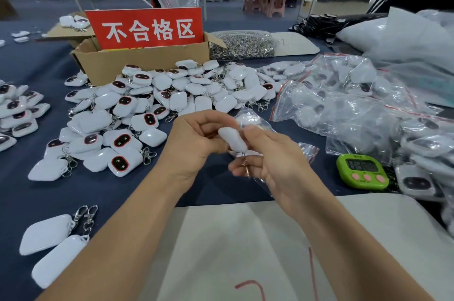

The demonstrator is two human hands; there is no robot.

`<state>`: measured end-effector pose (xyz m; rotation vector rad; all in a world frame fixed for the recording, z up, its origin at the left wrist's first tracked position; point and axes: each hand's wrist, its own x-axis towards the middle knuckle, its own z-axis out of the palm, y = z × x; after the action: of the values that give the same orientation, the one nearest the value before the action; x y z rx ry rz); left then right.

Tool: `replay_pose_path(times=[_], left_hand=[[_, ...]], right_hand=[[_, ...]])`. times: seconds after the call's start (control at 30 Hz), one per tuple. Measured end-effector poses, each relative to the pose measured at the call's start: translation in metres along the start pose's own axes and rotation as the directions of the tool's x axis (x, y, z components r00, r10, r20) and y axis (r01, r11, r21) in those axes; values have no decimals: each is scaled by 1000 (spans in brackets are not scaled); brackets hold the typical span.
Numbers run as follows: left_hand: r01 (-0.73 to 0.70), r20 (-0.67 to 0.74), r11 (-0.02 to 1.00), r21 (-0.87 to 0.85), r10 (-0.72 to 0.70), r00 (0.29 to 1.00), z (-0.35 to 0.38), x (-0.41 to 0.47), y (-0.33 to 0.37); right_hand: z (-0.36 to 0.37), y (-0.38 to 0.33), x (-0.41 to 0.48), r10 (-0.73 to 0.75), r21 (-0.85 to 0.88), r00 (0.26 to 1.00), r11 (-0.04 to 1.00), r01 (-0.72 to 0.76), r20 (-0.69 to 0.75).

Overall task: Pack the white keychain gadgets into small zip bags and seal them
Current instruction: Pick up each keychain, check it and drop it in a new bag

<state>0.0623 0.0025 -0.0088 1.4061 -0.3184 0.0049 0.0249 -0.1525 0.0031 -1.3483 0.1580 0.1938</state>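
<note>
My left hand [194, 138] and my right hand [267, 158] meet above the table's middle. Between them is one white keychain gadget [232, 139], gripped by the fingers of both hands, its metal clasp hanging below. A small clear zip bag [253, 120] with a red seal strip is bunched around and behind the gadget in my right hand; how far the gadget sits inside it is blurred. A big heap of loose white gadgets [157, 101] lies beyond my hands. Bagged gadgets [348, 104] pile up on the right.
A cardboard box [137, 61] with a red sign stands at the back. A bag of metal clasps [242, 45] lies beside it. A green timer [361, 171] sits right of my hands. Two gadgets [49, 244] lie at the near left. A white sheet [245, 251] covers the front edge.
</note>
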Motion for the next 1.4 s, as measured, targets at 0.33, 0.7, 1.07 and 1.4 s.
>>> replay_pose_path(times=[0.33,0.7,1.07,1.4], left_hand=[[175,40,961,-213,-171,984,-4,4,3],[105,-52,977,-188,-117,992,-4,3,6],[107,-110,622,776,-35,993,53,-23,-5],[179,-245,479,860,78,966,70,-27,-8]], right_hand=[[-7,3,4,-166,-34,972,986,163,-165],[-1,5,2,-335,-243,932,924,297,-136],[-64,-24,-2,-639,-714,561,690,116,-526],[-55,-20,-14,-544,-879,779,477,-19,-312]])
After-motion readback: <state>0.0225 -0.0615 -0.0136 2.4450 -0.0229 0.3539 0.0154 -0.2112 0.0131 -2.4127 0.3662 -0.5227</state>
